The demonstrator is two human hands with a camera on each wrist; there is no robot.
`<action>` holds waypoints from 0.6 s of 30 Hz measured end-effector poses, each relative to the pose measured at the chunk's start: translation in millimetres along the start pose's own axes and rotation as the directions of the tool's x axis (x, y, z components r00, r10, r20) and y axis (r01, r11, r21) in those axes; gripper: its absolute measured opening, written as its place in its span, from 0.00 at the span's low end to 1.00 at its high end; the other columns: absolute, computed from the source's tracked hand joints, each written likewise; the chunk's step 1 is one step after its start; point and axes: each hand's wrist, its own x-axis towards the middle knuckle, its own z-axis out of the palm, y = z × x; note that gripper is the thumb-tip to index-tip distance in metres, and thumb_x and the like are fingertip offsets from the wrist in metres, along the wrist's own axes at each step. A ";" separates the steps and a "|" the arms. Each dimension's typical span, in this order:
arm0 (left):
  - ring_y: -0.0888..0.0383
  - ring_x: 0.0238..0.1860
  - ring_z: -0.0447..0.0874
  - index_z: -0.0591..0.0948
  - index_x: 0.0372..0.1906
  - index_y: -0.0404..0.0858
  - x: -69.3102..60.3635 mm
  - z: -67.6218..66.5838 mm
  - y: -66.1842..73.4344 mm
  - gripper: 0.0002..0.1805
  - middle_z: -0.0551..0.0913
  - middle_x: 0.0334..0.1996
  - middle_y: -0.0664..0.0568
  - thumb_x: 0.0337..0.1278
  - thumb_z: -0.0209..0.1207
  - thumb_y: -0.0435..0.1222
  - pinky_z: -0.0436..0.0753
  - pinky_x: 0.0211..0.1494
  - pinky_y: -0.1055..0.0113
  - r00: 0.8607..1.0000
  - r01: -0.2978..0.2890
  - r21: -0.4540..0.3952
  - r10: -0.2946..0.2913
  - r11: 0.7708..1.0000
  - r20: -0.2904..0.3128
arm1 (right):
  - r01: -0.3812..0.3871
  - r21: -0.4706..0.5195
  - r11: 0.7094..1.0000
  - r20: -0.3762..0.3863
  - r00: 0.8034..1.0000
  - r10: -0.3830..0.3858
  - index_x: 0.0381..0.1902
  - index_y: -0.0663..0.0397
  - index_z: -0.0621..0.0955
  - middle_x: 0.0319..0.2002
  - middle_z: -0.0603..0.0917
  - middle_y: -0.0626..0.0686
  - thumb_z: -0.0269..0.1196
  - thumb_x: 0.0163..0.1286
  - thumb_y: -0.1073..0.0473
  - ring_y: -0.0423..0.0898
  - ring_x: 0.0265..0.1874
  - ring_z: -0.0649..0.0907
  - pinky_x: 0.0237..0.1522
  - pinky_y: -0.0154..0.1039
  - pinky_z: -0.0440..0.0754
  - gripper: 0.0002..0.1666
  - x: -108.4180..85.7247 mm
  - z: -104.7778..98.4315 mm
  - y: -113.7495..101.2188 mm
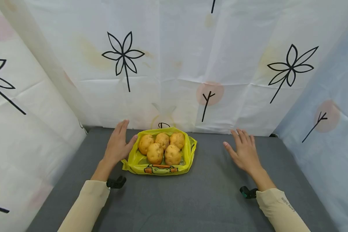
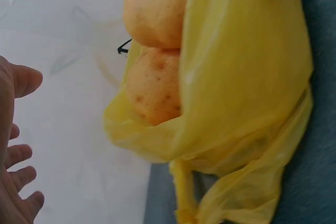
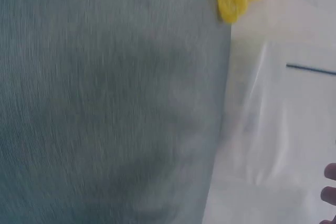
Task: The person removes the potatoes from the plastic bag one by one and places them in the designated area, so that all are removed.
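L hand: empty, by crumpled yellow plastic bag.
R hand: empty, well apart.
Round tan potatoes: prob. pre-grasp; next needs R nearer.

Potatoes in bag, bag on table, sheeting behind, left and right

The bag is thin, glossy plastic; potatoes in it look matt, pitted. Under it, the counter is matt; behind it, the sheet looks creased.
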 end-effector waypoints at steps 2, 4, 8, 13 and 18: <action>0.33 0.76 0.53 0.54 0.81 0.36 -4.4 5.0 -1.3 0.41 0.55 0.78 0.35 0.74 0.56 0.48 0.58 0.71 0.33 0.999 0.036 -0.106 -0.034 0.994 0.017 | 0.015 0.028 0.999 -0.013 1.000 -0.015 0.74 0.65 0.66 0.73 0.62 0.71 0.56 0.79 0.43 0.68 0.73 0.58 0.72 0.69 0.44 0.39 -2.6 2.9 -6.6; 0.34 0.75 0.54 0.55 0.81 0.39 -9.0 11.8 -4.0 0.40 0.56 0.77 0.36 0.74 0.56 0.49 0.59 0.70 0.32 0.996 0.084 -0.202 -0.079 0.976 0.033 | 0.027 0.058 0.998 -0.017 1.000 -0.026 0.73 0.66 0.67 0.72 0.64 0.70 0.59 0.78 0.46 0.68 0.73 0.59 0.72 0.68 0.46 0.38 -4.8 6.8 -13.1; 0.36 0.76 0.54 0.58 0.80 0.40 -19.5 24.6 -8.5 0.39 0.59 0.77 0.38 0.73 0.58 0.49 0.58 0.71 0.33 0.986 0.167 -0.348 -0.157 0.922 0.058 | 0.033 0.126 0.991 0.014 0.999 -0.035 0.74 0.65 0.67 0.71 0.66 0.69 0.62 0.76 0.49 0.68 0.72 0.61 0.72 0.67 0.50 0.37 -9.3 14.3 -27.6; 0.38 0.77 0.53 0.59 0.80 0.39 -31.6 37.1 -16.6 0.39 0.60 0.77 0.39 0.73 0.58 0.49 0.57 0.72 0.35 0.974 0.225 -0.425 -0.203 0.877 0.097 | 0.016 0.216 0.976 0.076 0.997 -0.033 0.76 0.61 0.66 0.72 0.65 0.67 0.63 0.75 0.50 0.67 0.71 0.63 0.68 0.68 0.61 0.38 -15.4 21.8 -48.8; 0.39 0.76 0.56 0.62 0.78 0.36 -39.0 47.8 -27.2 0.37 0.62 0.76 0.38 0.73 0.59 0.45 0.59 0.73 0.38 0.979 0.204 -0.490 -0.188 0.848 0.083 | 0.008 0.291 0.957 0.115 0.992 -0.044 0.77 0.57 0.65 0.73 0.66 0.64 0.63 0.75 0.50 0.65 0.71 0.65 0.66 0.68 0.65 0.38 -19.3 29.0 -67.3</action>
